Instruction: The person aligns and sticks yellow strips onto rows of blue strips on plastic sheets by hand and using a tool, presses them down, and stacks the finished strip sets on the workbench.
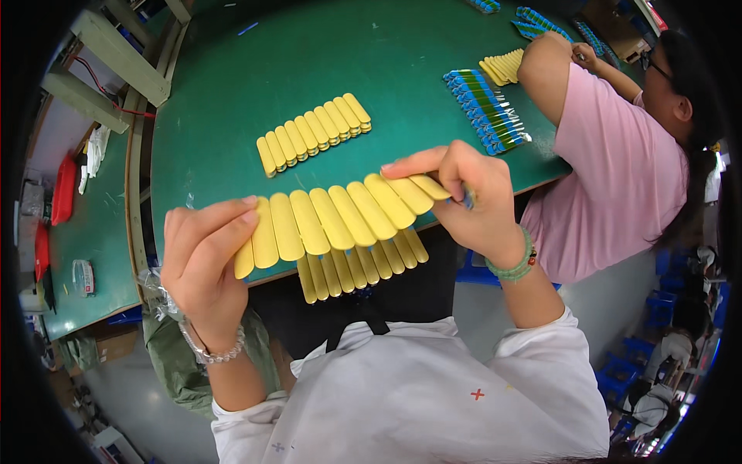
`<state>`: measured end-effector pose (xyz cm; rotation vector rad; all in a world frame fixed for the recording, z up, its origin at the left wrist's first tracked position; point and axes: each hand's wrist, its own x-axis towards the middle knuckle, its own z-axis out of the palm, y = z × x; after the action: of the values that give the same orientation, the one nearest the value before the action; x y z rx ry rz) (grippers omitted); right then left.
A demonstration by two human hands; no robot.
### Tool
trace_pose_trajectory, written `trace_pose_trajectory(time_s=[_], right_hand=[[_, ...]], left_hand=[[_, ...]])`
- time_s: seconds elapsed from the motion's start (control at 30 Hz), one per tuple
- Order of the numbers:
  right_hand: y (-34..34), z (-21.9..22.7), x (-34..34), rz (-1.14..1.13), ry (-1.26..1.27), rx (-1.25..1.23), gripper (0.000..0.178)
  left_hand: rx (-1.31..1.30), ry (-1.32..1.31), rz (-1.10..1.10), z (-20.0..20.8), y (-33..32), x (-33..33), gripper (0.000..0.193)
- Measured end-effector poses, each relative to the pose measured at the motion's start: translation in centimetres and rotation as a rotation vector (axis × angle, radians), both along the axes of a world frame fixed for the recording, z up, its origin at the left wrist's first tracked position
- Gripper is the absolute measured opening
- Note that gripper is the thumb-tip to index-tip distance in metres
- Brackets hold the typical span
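Note:
A row of yellow round-ended strips, joined side by side and overlapping slightly, stretches between my two hands. My left hand is closed on its left end, thumb and fingers pinching the last strip. At the right end my right hand pinches the row, with a bit of blue showing near its fingers. Below the held row hangs or rests a second row of yellow strips; how it is supported is hidden. Farther off, a stacked set of yellow strips lies on the green table.
A person in a pink shirt sits at the right. Near that person lie blue-and-green strips and another yellow set. White posts stand at the left, beside a red tray and a clear round container.

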<state>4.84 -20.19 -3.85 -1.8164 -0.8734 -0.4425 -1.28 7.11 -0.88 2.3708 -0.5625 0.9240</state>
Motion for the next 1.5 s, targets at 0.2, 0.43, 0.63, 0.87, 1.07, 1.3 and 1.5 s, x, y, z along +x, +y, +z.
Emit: trace_pose_trajectory(time_s=[0.2, 0.43, 0.63, 0.87, 1.07, 1.3, 1.5], right_hand=[[-0.7, -3.7, 0.2, -0.122, 0.245, -0.360, 0.027], [-2.6, -2.7, 2.5, -0.039, 0.681, -0.203, 0.023], [-0.1, -0.3, 3.6, 0.113, 0.660, -0.501, 0.024], [-0.3, 1.3, 4.2, 0.098, 0.781, -0.584, 0.018], [0.0, -0.4, 5.6, 0.198, 0.668, -0.615, 0.017], [3.3, -1.2, 6.1, 0.190, 0.377, -0.716, 0.015], [12.1, -1.2, 5.1, 0.364, 0.306, -0.812, 0.016]], left_hand=[[0.392, 0.127, -0.087, -4.5, 1.1, 0.5, 0.021], [0.235, 0.227, -0.070, -7.1, 1.4, -1.5, 0.027], [0.131, 0.218, -0.049, -8.5, 1.8, -1.8, 0.028], [0.049, 0.165, -0.009, -8.8, 2.0, -1.7, 0.026], [0.014, 0.208, -0.036, -8.3, 1.9, -1.3, 0.024], [0.006, 0.194, -0.050, -8.7, 2.3, -1.5, 0.027], [-0.015, 0.150, -0.082, -8.4, 2.4, -2.0, 0.031]])
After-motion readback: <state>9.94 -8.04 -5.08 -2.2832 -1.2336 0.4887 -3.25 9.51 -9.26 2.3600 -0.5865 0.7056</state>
